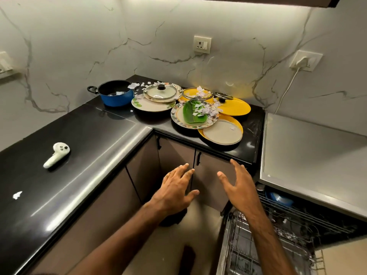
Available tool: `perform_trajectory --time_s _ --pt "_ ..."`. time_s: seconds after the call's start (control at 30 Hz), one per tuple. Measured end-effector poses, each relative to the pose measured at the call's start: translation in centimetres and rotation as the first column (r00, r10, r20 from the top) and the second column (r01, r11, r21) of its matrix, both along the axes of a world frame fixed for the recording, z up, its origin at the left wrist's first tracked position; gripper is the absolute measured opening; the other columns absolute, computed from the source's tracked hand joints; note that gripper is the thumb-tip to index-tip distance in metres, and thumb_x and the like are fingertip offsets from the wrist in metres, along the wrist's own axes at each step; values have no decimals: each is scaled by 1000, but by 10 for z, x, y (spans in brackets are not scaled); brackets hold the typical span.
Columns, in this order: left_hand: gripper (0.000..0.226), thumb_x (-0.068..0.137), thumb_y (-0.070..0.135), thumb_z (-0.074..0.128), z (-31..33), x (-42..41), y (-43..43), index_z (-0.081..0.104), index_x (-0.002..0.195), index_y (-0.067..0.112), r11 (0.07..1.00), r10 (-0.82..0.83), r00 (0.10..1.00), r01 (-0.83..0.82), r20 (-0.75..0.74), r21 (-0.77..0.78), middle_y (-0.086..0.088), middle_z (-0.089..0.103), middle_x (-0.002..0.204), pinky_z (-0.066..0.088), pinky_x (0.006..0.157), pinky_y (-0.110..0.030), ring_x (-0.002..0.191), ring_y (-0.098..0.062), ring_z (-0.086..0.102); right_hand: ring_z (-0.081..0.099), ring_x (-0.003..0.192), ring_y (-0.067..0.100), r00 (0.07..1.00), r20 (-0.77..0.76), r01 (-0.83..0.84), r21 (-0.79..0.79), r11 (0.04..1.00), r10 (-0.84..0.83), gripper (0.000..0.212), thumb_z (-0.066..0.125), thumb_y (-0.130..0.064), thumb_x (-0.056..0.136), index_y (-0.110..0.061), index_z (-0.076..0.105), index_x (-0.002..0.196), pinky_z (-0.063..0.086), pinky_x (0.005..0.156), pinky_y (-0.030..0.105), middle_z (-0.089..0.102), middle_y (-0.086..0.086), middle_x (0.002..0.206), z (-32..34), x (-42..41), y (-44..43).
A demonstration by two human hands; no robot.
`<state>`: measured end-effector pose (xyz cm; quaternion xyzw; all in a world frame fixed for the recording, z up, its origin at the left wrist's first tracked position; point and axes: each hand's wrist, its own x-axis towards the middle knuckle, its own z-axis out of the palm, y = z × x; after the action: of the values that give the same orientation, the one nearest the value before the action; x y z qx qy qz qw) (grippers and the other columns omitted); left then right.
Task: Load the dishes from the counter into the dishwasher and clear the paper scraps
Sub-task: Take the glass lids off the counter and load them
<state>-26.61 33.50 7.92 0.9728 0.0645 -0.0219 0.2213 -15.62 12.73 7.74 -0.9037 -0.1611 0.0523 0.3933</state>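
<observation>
Dishes crowd the black counter's back corner. A blue pot (pixel 116 96) stands at the left with paper bits inside. Beside it a glass lid (pixel 161 91) lies on stacked floral plates (pixel 152 105). A green leaf-shaped dish (pixel 193 114) sits on a patterned plate, strewn with torn paper scraps (pixel 206 110). Yellow plates (pixel 235 107) and a cream plate (pixel 222 132) lie around it. My left hand (pixel 175 190) and my right hand (pixel 237 185) hover open in front of the lower cabinets, below the counter edge, holding nothing. The dishwasher's wire rack (pixel 278 231) stands pulled out at the lower right.
A white handheld controller (pixel 56 154) and a lone paper scrap (pixel 17 195) lie on the left counter. A steel-topped appliance (pixel 313 151) sits above the dishwasher at the right. A blue item (pixel 280 198) rests in the upper rack. Wall sockets and a plugged cable are behind.
</observation>
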Motion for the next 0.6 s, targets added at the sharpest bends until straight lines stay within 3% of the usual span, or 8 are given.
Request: perform_trajectory --time_s 0.3,0.6 --pt "80 97 57 56 -1 123 57 18 162 31 998 -56 992 55 -109 -14 6 5 171 9 127 -40 157 -17 4 24 155 20 992 -109 76 74 994 -68 75 63 -57 95 -30 34 158 28 124 48 33 2 165 -14 112 41" --pt "79 97 55 57 -2 222 81 20 162 29 999 -40 986 33 -159 -43 4 9 170 10 126 -40 156 -17 7 32 151 23 994 -106 12 55 998 -6 72 66 -51 95 -26 38 156 35 120 51 41 3 161 -19 202 82"
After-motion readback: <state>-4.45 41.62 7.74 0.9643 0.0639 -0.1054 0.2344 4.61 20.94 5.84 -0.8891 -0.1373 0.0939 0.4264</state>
